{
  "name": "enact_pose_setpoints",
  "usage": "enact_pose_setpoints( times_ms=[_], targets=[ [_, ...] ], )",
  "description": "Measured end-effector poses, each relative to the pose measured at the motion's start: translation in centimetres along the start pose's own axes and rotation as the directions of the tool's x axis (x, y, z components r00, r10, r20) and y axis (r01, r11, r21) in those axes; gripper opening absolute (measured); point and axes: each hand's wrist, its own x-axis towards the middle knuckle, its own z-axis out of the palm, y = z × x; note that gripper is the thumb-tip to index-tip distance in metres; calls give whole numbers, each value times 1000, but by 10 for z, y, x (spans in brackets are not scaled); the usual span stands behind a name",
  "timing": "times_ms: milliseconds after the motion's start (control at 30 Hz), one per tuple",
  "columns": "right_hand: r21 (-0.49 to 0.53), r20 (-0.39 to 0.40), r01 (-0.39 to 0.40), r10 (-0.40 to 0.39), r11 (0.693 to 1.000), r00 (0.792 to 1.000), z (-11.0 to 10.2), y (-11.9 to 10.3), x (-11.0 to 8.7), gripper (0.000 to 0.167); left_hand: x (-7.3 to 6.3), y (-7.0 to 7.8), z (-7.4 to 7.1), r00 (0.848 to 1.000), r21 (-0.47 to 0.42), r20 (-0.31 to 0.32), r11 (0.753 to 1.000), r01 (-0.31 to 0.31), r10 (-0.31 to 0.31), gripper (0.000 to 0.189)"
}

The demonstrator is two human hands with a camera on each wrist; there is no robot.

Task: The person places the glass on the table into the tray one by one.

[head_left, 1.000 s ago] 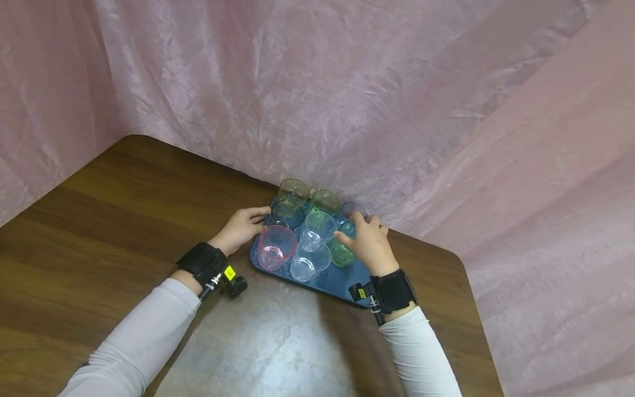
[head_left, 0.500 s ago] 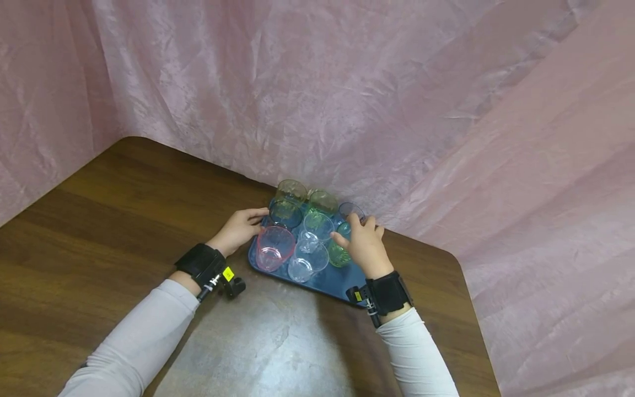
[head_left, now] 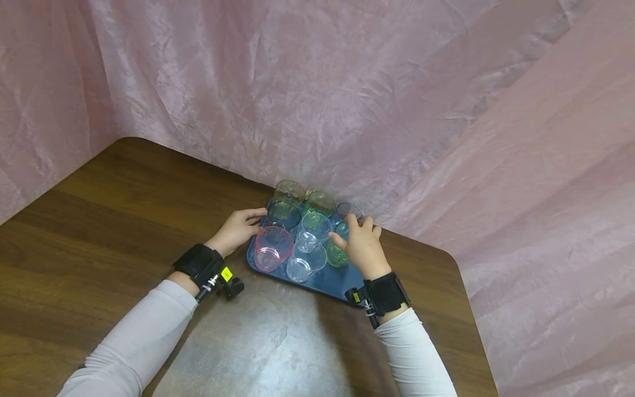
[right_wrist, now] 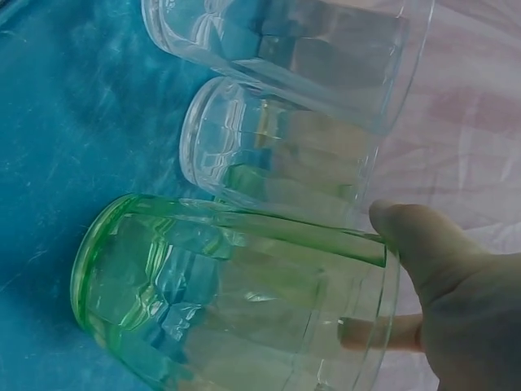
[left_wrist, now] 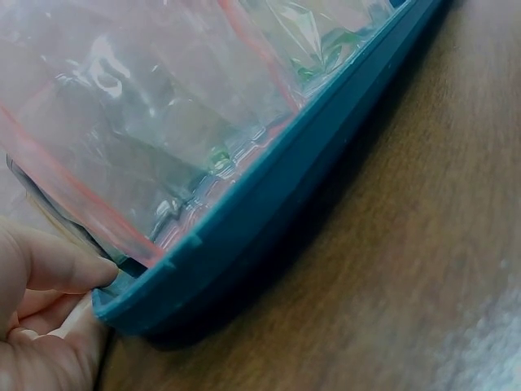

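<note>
A blue tray [head_left: 327, 289] full of transparent cups lies near the table's far edge. My left hand [head_left: 235, 229] pinches the tray's left rim, thumb above and fingers below, as the left wrist view shows. Just beside it stands a pink-rimmed cup [head_left: 274, 249]. My right hand [head_left: 366, 248] holds a green cup [right_wrist: 220, 285] near its rim, the thumb on one side and a finger showing through the wall. Past those fingers stands a bluish cup [head_left: 349, 211], partly hidden by the hand.
Two clear cups [head_left: 306, 262] stand in the tray's middle, with a dark-rimmed cup [head_left: 284, 214], a yellowish cup [head_left: 289, 190] and another green cup [head_left: 320, 203] further back. A pink curtain [head_left: 317, 110] hangs right behind the brown table [head_left: 124, 220].
The whole scene shifts slightly left in the head view. Both hands keep their places on the tray and the cup.
</note>
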Motion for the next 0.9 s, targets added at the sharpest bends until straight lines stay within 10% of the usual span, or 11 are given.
enact_pose_setpoints(
  times_ms=[900],
  targets=[
    [145, -32, -79, 84, 986, 996, 11, 14, -4, 62, 0, 2, 1, 1000, 11, 1, 1000, 11, -11, 55]
  ],
)
